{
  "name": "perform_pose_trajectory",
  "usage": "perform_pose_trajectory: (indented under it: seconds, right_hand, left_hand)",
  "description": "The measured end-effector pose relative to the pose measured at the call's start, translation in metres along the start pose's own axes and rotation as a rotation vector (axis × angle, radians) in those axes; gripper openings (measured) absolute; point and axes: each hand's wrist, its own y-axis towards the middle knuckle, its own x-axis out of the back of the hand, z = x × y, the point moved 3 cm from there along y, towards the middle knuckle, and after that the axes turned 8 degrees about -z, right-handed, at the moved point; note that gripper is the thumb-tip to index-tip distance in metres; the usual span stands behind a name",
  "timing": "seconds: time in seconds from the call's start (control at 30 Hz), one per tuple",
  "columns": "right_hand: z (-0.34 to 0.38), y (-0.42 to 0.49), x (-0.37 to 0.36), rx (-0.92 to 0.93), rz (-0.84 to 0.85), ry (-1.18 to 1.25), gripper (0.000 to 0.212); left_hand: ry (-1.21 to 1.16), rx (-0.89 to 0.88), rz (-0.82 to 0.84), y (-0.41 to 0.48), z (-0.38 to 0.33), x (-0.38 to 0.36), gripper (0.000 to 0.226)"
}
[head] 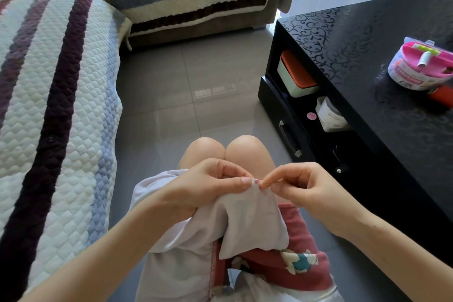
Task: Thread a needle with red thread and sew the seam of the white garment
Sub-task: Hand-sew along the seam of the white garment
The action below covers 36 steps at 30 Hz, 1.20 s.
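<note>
Both forearms come in from below, hands nearly meeting above the knees. Left hand (208,187) — fingers curled, thumb pinching the garment (250,218) edge. Right hand (304,186) — thumb and index pinch the needle (267,183), other fingers curled in.

White cloth, red stitches, stripes beside me.

The garment (245,223) on my lap is plain white, with a speck of red thread (256,180) at its seam. My shorts (301,270) are dusty red with a cream-and-teal cartoon print. The sofa cover (61,105) is quilted cream, striped dark purple and grey-blue. The floor (196,86) is glossy grey tile. The bench (355,44) is black with a scroll pattern. The sewing tub (421,64) on it is pink and clear. The box (295,76) under it is white with an orange lid.
</note>
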Motion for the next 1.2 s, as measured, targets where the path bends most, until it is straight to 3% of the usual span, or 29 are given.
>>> perform_pose_trajectory:
  seconds: [0.3,0.47,0.7,0.77,0.83,0.9,1.07,1.2]
  right_hand:
    - [-0.013,0.005,-0.011,0.017,0.044,0.023,0.006]
    - [-0.016,0.004,-0.001,0.027,-0.049,-0.053,0.010]
    - [-0.008,0.009,-0.011,0.106,-0.114,0.073,0.005]
    - [-0.009,0.005,-0.007,0.208,-0.171,-0.120,0.012]
    - [-0.004,0.002,-0.005,0.463,-0.309,-0.508,0.026]
    - [0.001,0.003,-0.009,0.695,-0.371,-0.679,0.024]
    - [0.006,0.008,-0.018,0.945,-0.307,-0.756,0.014]
    - [0.020,0.004,-0.030,1.009,-0.234,-0.669,0.018]
  left_hand:
    - [-0.083,0.001,-0.016,-0.002,0.001,0.001,0.020]
    - [-0.109,-0.014,-0.056,0.000,0.002,0.001,0.018]
    - [0.001,-0.099,-0.113,0.005,-0.004,0.001,0.020]
    - [0.032,-0.103,-0.126,0.003,-0.005,0.002,0.012]
    - [0.071,-0.112,-0.140,0.004,-0.002,0.003,0.011]
    - [0.113,-0.117,-0.134,0.004,-0.001,0.001,0.011]
    - [0.143,-0.113,-0.091,0.004,-0.002,-0.003,0.009]
    - [0.267,-0.146,-0.155,0.004,-0.005,-0.004,0.030]
